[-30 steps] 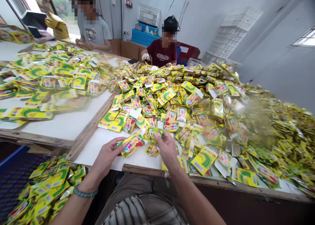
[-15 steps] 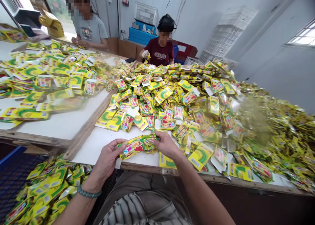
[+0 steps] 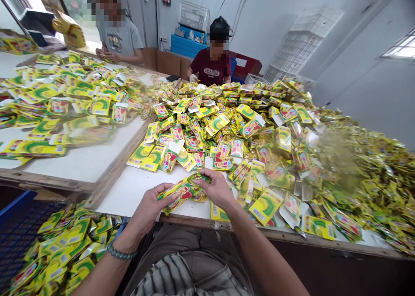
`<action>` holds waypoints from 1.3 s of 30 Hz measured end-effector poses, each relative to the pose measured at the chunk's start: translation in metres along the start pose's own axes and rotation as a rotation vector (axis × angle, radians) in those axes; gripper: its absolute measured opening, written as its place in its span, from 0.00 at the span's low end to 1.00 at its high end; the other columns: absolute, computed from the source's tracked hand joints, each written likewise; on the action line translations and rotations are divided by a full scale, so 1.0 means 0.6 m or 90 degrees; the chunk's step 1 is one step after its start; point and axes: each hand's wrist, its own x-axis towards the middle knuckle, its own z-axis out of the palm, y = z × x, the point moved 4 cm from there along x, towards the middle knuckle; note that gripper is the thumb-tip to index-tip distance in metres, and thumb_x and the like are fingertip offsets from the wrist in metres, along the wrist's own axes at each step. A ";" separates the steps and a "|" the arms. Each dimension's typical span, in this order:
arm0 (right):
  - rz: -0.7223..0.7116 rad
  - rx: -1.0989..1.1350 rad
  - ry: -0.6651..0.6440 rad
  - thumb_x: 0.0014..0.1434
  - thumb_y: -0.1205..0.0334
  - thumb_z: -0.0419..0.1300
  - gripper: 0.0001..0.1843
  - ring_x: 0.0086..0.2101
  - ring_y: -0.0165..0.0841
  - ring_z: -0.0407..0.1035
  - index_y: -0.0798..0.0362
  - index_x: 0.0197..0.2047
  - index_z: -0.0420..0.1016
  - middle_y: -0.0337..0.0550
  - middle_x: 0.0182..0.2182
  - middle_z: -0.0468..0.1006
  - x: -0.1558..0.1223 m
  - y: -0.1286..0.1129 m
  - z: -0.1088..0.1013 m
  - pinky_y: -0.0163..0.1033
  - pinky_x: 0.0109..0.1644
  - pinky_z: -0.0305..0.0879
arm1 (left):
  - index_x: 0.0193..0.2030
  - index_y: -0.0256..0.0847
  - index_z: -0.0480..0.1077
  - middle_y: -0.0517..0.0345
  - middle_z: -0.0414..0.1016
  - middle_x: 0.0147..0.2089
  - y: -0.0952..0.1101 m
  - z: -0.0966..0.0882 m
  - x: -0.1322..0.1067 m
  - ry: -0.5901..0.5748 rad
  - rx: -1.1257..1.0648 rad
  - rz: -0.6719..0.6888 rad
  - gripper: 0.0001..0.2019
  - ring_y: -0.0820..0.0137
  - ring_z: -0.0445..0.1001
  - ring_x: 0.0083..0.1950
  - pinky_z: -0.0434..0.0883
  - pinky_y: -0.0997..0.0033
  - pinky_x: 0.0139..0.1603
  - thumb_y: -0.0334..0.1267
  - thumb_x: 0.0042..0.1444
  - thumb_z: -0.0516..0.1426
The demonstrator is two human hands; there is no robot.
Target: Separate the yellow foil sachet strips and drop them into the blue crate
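**Two hands hold a yellow sachet at the edge of a heaped bench**

While both hands meet over the near edge of the bench (image 3: 136, 186), the head view shows the left hand (image 3: 149, 207) clamped on the lower end of a glossy yellow-and-green sachet (image 3: 177, 193), thumb on top. The right hand (image 3: 216, 189) pinches the sachet's upper end, fingers closed on it. The sachet is flat, crinkled foil or plastic film with red lettering, tilted, and held just above the white bench top near its wooden front rim.

Slick film could slide out of either pinch, and because the sachet hangs so close to the rim it might drop toward the lap or into the blue crate (image 3: 19, 220) of sachets at the lower left. The right forearm lies beside loose sachets at the rim and could nudge them off.

Beyond the hands a large pile of sachets (image 3: 259, 132) covers the bench: shiny, flat, rectangular, mixed with yellow card pieces. Across the bench a person in a maroon shirt (image 3: 212, 71) and a person in a grey shirt (image 3: 121, 39) work at the far side.
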 end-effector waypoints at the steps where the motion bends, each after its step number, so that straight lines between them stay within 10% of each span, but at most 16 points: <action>1: -0.010 -0.008 0.019 0.53 0.60 0.60 0.10 0.37 0.36 0.71 0.52 0.38 0.78 0.40 0.35 0.80 0.001 -0.003 0.001 0.39 0.44 0.65 | 0.40 0.38 0.77 0.57 0.82 0.37 0.004 0.000 0.003 0.006 0.016 0.000 0.20 0.68 0.77 0.35 0.71 0.74 0.37 0.43 0.38 0.70; 9: -0.132 -0.091 0.139 0.55 0.63 0.60 0.08 0.38 0.35 0.71 0.52 0.39 0.77 0.45 0.36 0.78 -0.015 -0.022 0.016 0.39 0.45 0.66 | 0.39 0.38 0.78 0.56 0.83 0.35 -0.002 0.009 -0.001 0.023 -0.098 -0.051 0.22 0.69 0.78 0.32 0.73 0.74 0.35 0.40 0.34 0.72; 35: 0.038 -0.267 0.029 0.57 0.53 0.60 0.12 0.31 0.34 0.62 0.52 0.29 0.76 0.42 0.25 0.70 -0.062 -0.025 0.106 0.37 0.35 0.56 | 0.38 0.38 0.76 0.56 0.82 0.31 -0.022 -0.011 -0.017 0.052 -0.113 -0.109 0.24 0.68 0.78 0.30 0.75 0.73 0.32 0.39 0.31 0.72; 39: -0.014 -0.141 0.012 0.59 0.57 0.60 0.08 0.30 0.31 0.66 0.51 0.37 0.75 0.40 0.30 0.76 -0.066 -0.015 0.091 0.35 0.35 0.59 | 0.38 0.37 0.76 0.56 0.82 0.34 0.023 -0.054 -0.004 0.116 0.004 -0.071 0.26 0.67 0.77 0.31 0.74 0.72 0.32 0.43 0.29 0.72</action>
